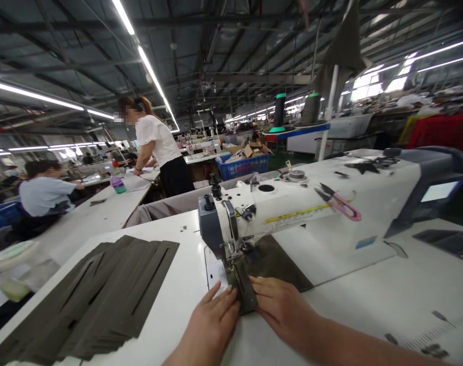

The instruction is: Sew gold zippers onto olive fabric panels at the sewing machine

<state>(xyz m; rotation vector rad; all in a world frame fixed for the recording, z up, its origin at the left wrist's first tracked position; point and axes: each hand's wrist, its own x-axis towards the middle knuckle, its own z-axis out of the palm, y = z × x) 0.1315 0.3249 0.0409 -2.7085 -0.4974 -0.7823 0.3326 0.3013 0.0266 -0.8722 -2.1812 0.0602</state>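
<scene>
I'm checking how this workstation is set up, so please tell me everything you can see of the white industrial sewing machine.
The white industrial sewing machine has a long arm that looks like painted metal and stands on a white table top. A grey head end is at the left, and a grey housing with a lit screen is at the right. A yellow label strip runs along the arm, and pink-handled thread snips lie on it. A round hole shows on top. Its presser foot sits on a dark grey fabric piece.

Pink thread snips [342, 206], blue plastic crate [242, 168], standing co-worker [158, 147]
</scene>
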